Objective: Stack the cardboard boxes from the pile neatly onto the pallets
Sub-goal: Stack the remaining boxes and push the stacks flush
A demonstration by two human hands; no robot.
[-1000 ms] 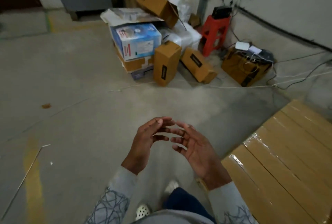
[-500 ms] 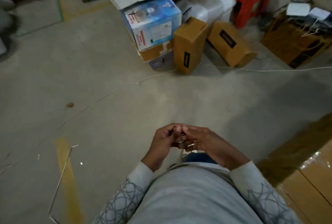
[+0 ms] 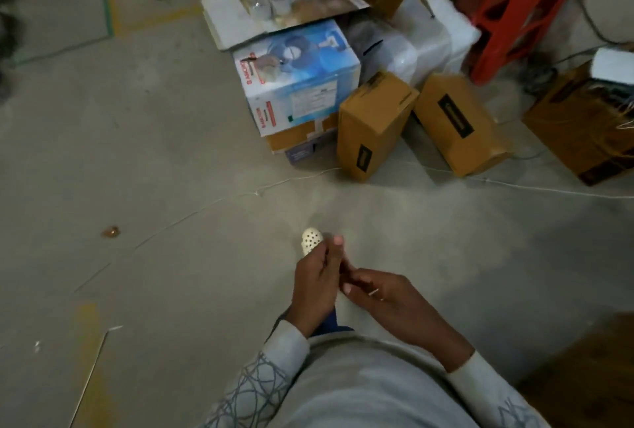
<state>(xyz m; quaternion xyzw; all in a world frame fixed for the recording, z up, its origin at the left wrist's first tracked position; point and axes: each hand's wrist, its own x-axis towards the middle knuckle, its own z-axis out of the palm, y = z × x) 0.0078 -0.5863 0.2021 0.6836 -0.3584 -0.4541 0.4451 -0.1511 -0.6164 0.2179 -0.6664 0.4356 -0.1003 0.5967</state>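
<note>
Cardboard boxes (image 3: 374, 122) were seen piled on floor (image 3: 137, 153), well apart from hands; none was held. Rightmost box (image 3: 579, 129) was cut off by frame edge. Left hand (image 3: 314, 287): grip released, fingers straight. Right hand (image 3: 391, 300): fingertips hidden against left, so grip could not be told. Black labels and red lettering on blue-white box (image 3: 298, 81) were blurred and unread.

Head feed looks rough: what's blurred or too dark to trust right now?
Head view: motion blur smears the red stool and the blue-and-white box; the labels on the upright brown box are unreadable; the light is dim, with the lower right corner in deep shadow; the left hand and right hand are sharper.
</note>
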